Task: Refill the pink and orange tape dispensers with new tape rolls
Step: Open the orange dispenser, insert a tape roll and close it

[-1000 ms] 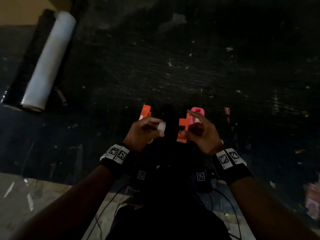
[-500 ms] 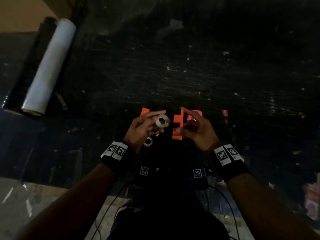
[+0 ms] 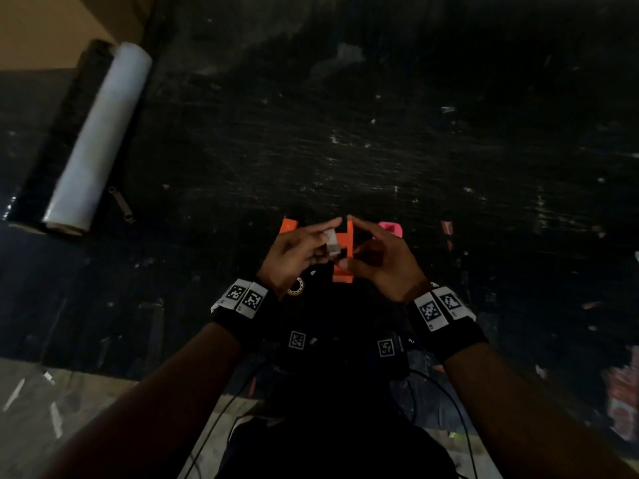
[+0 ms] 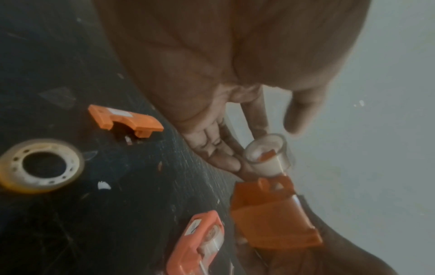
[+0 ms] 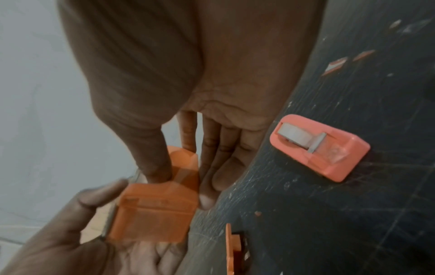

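My left hand (image 3: 323,238) pinches a small clear tape roll (image 3: 331,240) between thumb and fingers and holds it against the orange dispenser body (image 3: 344,257). My right hand (image 3: 356,243) grips that body above the table's near edge. In the left wrist view the tape roll (image 4: 267,154) sits at the top of the orange dispenser body (image 4: 275,214). The orange cover piece (image 3: 288,225) lies loose on the black table (image 3: 345,133). The pink dispenser (image 5: 317,147) stands to the right with a tape roll in it. A second tape roll (image 4: 40,165) lies flat by my left wrist.
A white film roll (image 3: 96,143) lies at the far left against a black roll (image 3: 58,133). Small orange scraps (image 3: 446,227) lie right of the pink dispenser (image 3: 392,229). A red packet (image 3: 622,392) sits at the lower right. Cables hang below the table's near edge.
My left hand has carried the tape roll to the right until it meets the orange dispenser body. Both hands have closed together; the right hand holds the body nearly still.
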Demonstrator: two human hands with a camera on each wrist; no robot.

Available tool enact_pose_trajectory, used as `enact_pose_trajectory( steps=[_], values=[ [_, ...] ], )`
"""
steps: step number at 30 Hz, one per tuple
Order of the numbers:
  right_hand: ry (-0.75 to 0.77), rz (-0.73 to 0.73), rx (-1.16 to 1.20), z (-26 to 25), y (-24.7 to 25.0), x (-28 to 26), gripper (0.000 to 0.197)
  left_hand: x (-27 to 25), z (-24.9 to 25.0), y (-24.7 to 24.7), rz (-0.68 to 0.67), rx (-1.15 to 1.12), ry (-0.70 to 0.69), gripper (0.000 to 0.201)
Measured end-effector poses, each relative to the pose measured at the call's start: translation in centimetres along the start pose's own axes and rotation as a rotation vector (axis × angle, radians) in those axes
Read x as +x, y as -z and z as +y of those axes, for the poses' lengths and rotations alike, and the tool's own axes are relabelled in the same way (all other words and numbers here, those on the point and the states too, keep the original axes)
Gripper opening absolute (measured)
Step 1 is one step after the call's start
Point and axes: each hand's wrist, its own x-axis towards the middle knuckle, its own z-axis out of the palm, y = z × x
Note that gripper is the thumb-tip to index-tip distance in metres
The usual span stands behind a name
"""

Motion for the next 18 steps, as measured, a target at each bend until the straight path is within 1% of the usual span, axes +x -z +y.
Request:
enact_pose_trajectory(
  steps=[5, 10, 12, 15, 18],
  values=[
    [-0.007, -0.003, -0.045, 0.1, 0.4, 0.0, 0.079, 0.4, 0.1, 0.5, 0.009, 0.067, -0.054, 0.034],
    [-0.012, -0.016, -0.075, -0.2, 0.6, 0.1, 0.081, 1.1, -0.4, 0.7, 0.073, 0.054, -0.025, 0.016],
    [-0.019, -0.019, -0.067, -0.3, 0.4, 0.1, 0.082, 1.2, -0.6, 0.7, 0.060, 0.047, -0.021, 0.014],
    [0.007, -0.007, -0.075, -0.4, 0.1, 0.0, 0.081, 1.1, -0.2, 0.6, 0.015, 0.055, -0.023, 0.017],
    [-0.008, -0.002, -0.071, -0.1, 0.1, 0.0, 0.081, 1.1, -0.2, 1.0, -0.029, 0.120, -0.044, 0.020]
  ],
)
